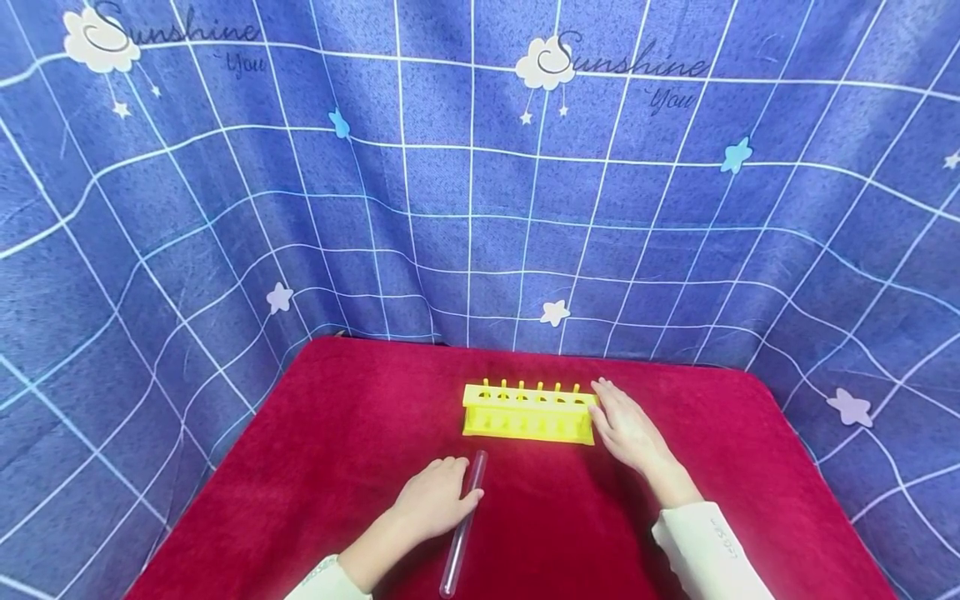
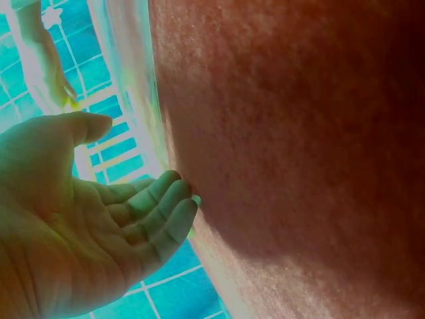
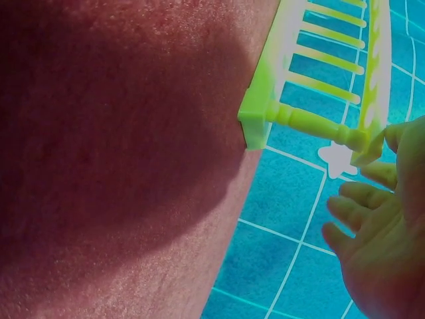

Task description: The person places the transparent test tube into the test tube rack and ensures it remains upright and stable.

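A clear test tube (image 1: 461,542) lies lengthwise on the red cloth in the head view. My left hand (image 1: 433,498) is over it, the thumb crossing the tube and the other fingers on its left side. In the left wrist view that hand (image 2: 99,219) is loosely bent with nothing in the palm, and the tube (image 2: 129,60) shows beyond it. Farther back stands a yellow test tube rack (image 1: 525,423). My right hand (image 1: 628,429) is at the rack's right end, fingers extended. In the right wrist view its thumb is right at the top plate's corner.
Red cloth (image 1: 360,417) covers the table. A blue curtain (image 1: 435,250) with white lines and stars rises behind the table and along both sides. The rack has a row of holes and short upright pegs along its back.
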Demonstrator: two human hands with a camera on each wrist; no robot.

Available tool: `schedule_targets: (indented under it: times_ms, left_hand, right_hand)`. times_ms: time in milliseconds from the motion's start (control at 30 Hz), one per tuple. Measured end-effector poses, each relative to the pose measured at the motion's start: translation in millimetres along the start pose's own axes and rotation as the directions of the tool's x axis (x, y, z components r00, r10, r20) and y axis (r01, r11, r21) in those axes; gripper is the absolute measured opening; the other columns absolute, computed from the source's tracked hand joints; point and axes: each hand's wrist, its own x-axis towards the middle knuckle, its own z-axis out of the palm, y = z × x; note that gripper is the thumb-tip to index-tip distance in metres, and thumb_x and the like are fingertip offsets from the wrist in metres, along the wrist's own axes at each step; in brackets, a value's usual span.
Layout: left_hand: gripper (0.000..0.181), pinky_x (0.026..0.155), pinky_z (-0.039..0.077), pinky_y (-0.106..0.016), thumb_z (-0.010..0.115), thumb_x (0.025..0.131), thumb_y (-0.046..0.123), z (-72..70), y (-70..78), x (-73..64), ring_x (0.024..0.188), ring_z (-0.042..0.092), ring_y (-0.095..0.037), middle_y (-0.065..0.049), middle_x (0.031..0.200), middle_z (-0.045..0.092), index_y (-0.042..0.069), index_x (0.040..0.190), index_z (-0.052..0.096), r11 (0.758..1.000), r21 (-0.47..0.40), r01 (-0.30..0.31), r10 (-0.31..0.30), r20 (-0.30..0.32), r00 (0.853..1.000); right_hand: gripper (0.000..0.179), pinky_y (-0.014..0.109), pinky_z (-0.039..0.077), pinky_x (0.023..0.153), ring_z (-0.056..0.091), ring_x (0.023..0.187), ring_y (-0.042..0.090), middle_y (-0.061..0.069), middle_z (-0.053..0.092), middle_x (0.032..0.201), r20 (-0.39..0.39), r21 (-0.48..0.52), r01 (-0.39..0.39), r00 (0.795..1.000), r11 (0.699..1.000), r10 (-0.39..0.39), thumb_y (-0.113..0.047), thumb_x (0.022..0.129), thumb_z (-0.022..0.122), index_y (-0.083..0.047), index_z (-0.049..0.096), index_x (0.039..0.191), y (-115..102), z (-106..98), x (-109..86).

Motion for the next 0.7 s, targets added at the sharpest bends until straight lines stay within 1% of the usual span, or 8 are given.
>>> schedule_targets:
  times_ms: [133, 300, 500, 700]
  left_hand:
    - [0.051, 0.079, 0.053, -0.039, 0.067, 0.09, 0.044, 1.2, 1.2, 0.3, 0.087, 0.059, -0.022, -0.004, 0.093, 0.062, 0.003, 0.119, 0.062, 1.0, -0.003, 0.014, -0.014, 0.017, 1.0]
    - [0.05, 0.079, 0.053, -0.039, 0.067, 0.09, 0.044, 1.2, 3.9, 0.9, 0.085, 0.058, -0.022, -0.004, 0.091, 0.062, 0.002, 0.117, 0.061, 1.0, -0.01, 0.03, -0.03, 0.036, 0.999]
    - [0.043, 0.077, 0.053, -0.039, 0.068, 0.089, 0.043, 1.4, 7.1, 1.7, 0.079, 0.058, -0.021, -0.002, 0.083, 0.058, 0.005, 0.106, 0.061, 0.999, -0.018, 0.041, -0.04, 0.044, 0.998]
    - [0.045, 0.078, 0.053, -0.04, 0.069, 0.088, 0.042, 0.6, 9.0, 3.1, 0.077, 0.058, -0.022, -0.004, 0.084, 0.06, 0.002, 0.108, 0.062, 0.998, -0.015, 0.054, -0.053, 0.066, 0.996]
  right_hand:
    - [0.049, 0.054, 0.034, 0.114, 0.046, 0.138, 0.043, 0.03, 0.051, 0.145, 0.006, 0.008, 0.01, 1.0, 1.0, -0.01, -0.013, 0.098, 0.061, 0.009, 0.052, 0.14, -0.6, 1.3, -0.2]
    - [0.049, 0.053, 0.035, 0.114, 0.046, 0.139, 0.041, 0.028, 0.053, 0.144, 0.002, -0.007, 0.025, 1.0, 1.0, -0.025, -0.014, 0.099, 0.06, 0.009, 0.051, 0.141, -0.9, 4.0, -1.3]
    - [0.048, 0.052, 0.034, 0.115, 0.045, 0.139, 0.042, 0.028, 0.051, 0.145, 0.016, -0.017, 0.047, 0.999, 0.999, -0.046, -0.013, 0.1, 0.057, 0.01, 0.05, 0.142, -1.2, 5.6, -2.1]
    - [0.049, 0.052, 0.034, 0.115, 0.045, 0.14, 0.042, 0.028, 0.05, 0.147, 0.021, -0.042, 0.052, 0.998, 0.998, -0.051, -0.013, 0.1, 0.057, 0.01, 0.049, 0.143, -0.7, 6.7, -1.2]
